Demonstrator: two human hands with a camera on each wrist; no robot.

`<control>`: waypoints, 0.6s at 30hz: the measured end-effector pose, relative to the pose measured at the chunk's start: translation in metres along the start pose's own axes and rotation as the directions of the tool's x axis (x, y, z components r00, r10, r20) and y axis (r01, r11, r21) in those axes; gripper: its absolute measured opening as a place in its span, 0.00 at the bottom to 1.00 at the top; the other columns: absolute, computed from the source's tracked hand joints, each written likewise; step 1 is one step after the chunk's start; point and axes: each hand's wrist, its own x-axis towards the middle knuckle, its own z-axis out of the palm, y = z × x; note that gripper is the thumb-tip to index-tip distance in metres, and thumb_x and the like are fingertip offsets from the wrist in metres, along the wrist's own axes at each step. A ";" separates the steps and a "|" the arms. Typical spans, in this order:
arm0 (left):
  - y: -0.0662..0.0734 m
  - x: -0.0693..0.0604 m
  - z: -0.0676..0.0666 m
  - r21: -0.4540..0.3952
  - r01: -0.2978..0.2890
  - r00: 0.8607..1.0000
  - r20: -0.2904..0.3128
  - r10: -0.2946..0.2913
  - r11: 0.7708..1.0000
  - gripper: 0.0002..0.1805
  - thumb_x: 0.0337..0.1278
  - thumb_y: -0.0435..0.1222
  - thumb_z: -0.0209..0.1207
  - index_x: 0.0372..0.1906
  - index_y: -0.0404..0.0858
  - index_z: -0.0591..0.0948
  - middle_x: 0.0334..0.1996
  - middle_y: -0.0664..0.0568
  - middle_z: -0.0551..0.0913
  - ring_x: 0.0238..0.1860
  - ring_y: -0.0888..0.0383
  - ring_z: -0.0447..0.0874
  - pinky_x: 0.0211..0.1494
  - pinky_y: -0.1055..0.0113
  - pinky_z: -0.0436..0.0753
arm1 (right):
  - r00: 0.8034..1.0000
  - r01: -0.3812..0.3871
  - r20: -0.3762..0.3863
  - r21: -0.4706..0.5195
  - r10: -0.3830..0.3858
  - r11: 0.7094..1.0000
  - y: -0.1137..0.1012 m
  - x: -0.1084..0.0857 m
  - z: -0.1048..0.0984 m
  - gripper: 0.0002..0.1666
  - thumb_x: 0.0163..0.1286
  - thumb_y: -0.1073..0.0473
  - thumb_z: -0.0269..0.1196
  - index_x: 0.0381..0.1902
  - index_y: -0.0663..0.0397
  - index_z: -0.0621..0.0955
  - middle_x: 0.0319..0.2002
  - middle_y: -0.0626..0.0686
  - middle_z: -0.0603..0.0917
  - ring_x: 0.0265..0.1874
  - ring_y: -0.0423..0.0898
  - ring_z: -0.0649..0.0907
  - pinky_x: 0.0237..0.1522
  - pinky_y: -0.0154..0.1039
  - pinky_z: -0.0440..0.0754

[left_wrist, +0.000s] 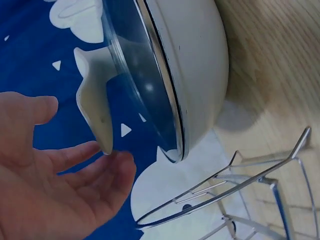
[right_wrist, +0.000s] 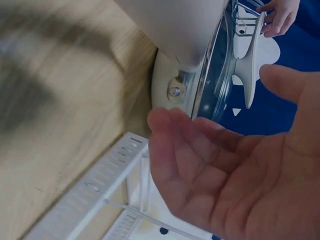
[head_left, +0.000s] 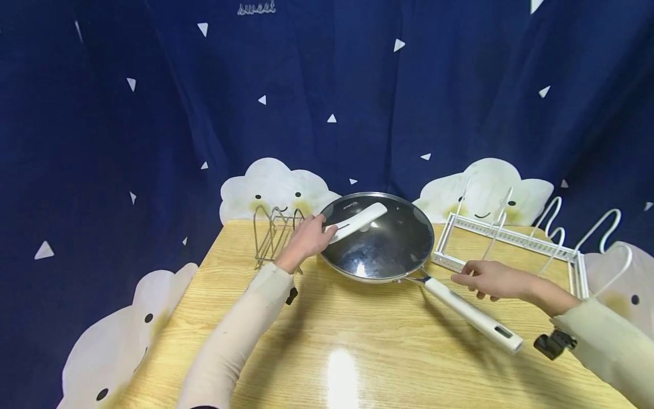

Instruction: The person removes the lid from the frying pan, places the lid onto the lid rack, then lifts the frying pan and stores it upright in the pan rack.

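Lidded pan [head_left: 380,255], head view: it stands near the middle of the desk's [head_left: 286,363] far edge, its long handle [head_left: 472,313] pointing towards the near right corner.
Racks, head view: a wire rack [head_left: 273,238] stands by the far left corner, a white rack [head_left: 511,235] by the far right corner.
Hands, head view: the left hand [head_left: 309,236] is at the near end of the pale lid handle [head_left: 357,223]; the right hand [head_left: 498,279] is between the long handle and the white rack.
Glass lid [head_left: 403,233], head view: we judge it stiff, slick and breakable, best lifted by the middle of its handle; dark reflections keep the inside from us.
Lid handle, left wrist view: it rises clear of the glass, leaving finger room. Thumb apart, fingers loosely spread at its tip, no pinch; we cannot tell whether they touch.
Pan body [left_wrist: 192,65], left wrist view: rigid and, we expect, fairly heavy; the underside is hidden and the frame crops the top.
Long handle, right wrist view: a bracket [right_wrist: 177,90] joins it to the pan; its far end is cut off. We would grip near this joint, against tipping.
Right hand, right wrist view: fingers bent and gathered, gripping nothing.
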 end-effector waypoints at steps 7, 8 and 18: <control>0.000 0.008 0.005 -0.064 -0.041 0.999 0.026 0.043 0.997 0.27 0.69 0.49 0.46 0.55 0.30 0.75 0.49 0.38 0.79 0.52 0.44 0.76 0.56 0.54 0.74 | 0.991 -0.076 0.125 0.198 0.052 0.977 0.015 -0.006 0.011 0.26 0.73 0.43 0.49 0.47 0.62 0.71 0.36 0.56 0.75 0.32 0.50 0.79 0.27 0.45 0.81; 0.001 0.009 0.005 -0.066 -0.049 0.998 0.024 0.050 0.997 0.26 0.69 0.49 0.45 0.53 0.30 0.75 0.48 0.38 0.80 0.51 0.44 0.77 0.54 0.54 0.75 | 0.989 -0.084 0.139 0.217 0.054 0.973 0.016 -0.006 0.012 0.26 0.74 0.43 0.49 0.48 0.62 0.71 0.36 0.56 0.74 0.31 0.50 0.78 0.27 0.45 0.81; -0.001 0.023 0.011 -0.136 -0.019 0.998 0.061 0.027 0.990 0.23 0.68 0.50 0.47 0.44 0.33 0.80 0.38 0.44 0.83 0.39 0.50 0.80 0.43 0.59 0.78 | 0.970 0.004 0.227 0.326 -0.083 0.945 0.032 -0.009 0.030 0.23 0.75 0.47 0.47 0.47 0.65 0.73 0.32 0.57 0.78 0.30 0.50 0.79 0.28 0.43 0.79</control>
